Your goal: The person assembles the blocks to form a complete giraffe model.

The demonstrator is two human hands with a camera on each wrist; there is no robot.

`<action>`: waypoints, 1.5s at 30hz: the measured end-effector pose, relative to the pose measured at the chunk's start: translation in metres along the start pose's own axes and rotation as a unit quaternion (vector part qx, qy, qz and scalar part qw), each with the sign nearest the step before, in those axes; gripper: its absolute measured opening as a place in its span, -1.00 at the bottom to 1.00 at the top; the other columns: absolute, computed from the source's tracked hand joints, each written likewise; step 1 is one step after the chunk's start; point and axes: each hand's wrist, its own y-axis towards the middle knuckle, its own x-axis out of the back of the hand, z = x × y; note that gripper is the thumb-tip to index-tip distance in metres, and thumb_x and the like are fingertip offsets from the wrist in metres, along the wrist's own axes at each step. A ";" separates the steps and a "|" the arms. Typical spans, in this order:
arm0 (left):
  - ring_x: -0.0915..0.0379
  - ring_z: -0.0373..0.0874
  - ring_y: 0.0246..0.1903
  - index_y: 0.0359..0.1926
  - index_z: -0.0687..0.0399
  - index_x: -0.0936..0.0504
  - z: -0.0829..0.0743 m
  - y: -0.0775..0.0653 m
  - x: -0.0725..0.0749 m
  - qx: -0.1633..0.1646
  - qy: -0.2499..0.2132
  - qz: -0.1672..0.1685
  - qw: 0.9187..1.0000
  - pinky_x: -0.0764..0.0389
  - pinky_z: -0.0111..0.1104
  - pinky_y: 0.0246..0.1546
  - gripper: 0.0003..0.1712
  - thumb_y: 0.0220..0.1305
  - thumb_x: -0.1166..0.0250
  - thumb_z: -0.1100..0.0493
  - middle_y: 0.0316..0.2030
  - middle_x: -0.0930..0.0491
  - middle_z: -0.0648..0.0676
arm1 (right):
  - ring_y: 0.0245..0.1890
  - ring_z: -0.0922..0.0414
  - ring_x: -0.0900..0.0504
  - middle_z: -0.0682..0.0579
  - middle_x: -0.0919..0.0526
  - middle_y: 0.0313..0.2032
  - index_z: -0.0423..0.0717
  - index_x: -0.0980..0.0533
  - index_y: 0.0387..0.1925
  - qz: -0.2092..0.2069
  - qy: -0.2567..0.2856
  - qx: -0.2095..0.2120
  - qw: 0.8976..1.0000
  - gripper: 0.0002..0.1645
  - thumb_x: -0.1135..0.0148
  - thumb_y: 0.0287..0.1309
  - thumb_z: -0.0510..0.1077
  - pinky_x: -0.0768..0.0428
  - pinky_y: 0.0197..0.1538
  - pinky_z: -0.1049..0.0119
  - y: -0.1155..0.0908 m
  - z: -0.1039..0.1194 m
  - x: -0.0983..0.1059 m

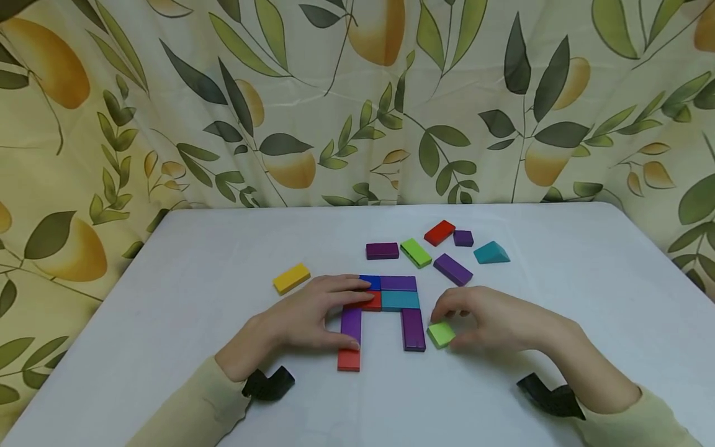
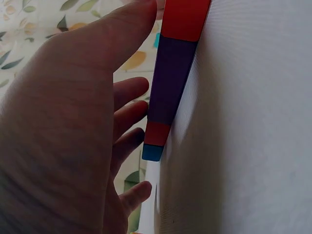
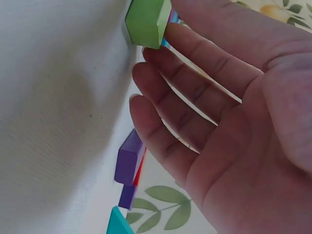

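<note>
Flat coloured blocks lie joined on the table: blue and purple on top, red and teal below. From these, a purple block with a red end block runs down the left side, and a dark purple block down the right. My left hand rests over the left side, fingers extended on the blue and red blocks, thumb at the lower purple one. Just right of the dark purple block, my right hand pinches a light green block between thumb and fingers.
Behind the joined blocks lie loose ones: yellow, dark purple, green, red, small purple, purple and a teal wedge. A patterned curtain hangs behind the white table.
</note>
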 end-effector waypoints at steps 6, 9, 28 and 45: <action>0.05 -0.22 0.49 0.46 -0.28 -0.41 0.000 -0.002 -0.001 -0.009 0.002 -0.005 1.000 -0.07 -0.08 0.45 -0.17 0.20 -0.34 -0.34 0.50 -0.16 -0.20 | -0.01 0.13 -0.58 0.27 -0.62 -0.05 0.15 -0.66 -0.03 0.000 0.000 0.022 1.000 -0.61 -0.55 0.08 -0.10 -0.61 0.09 0.06 0.000 0.001 -0.004; 0.05 -0.22 0.49 0.45 -0.28 -0.42 0.001 -0.004 -0.001 -0.010 0.003 -0.009 1.000 -0.07 -0.08 0.45 -0.17 0.20 -0.35 -0.33 0.50 -0.17 -0.20 | -0.01 0.14 -0.59 0.27 -0.61 -0.05 0.13 -0.65 -0.02 0.000 -0.003 0.032 0.999 -0.61 -0.54 0.09 -0.11 -0.61 0.10 0.06 0.001 0.001 -0.006; 0.05 -0.22 0.49 0.44 -0.26 -0.44 0.002 -0.006 -0.001 -0.019 0.003 -0.012 1.000 -0.07 -0.06 0.45 -0.19 0.20 -0.34 -0.33 0.49 -0.19 -0.19 | 0.00 0.18 -0.55 0.30 -0.58 0.04 0.26 -0.64 0.05 0.022 0.016 0.027 0.999 -0.50 -0.49 0.09 -0.23 -0.60 0.08 0.22 -0.002 -0.001 -0.004; 0.06 -0.25 0.49 0.43 -0.27 -0.45 0.002 -0.002 -0.001 -0.012 0.008 -0.004 1.000 -0.07 -0.09 0.45 -0.20 0.20 -0.34 -0.31 0.50 -0.17 -0.20 | -0.12 0.19 -0.57 0.34 -0.60 -0.14 0.27 -0.63 -0.12 -0.017 -0.010 0.029 0.999 -0.63 -0.54 0.06 -0.16 -0.64 -0.02 0.20 -0.007 0.003 0.005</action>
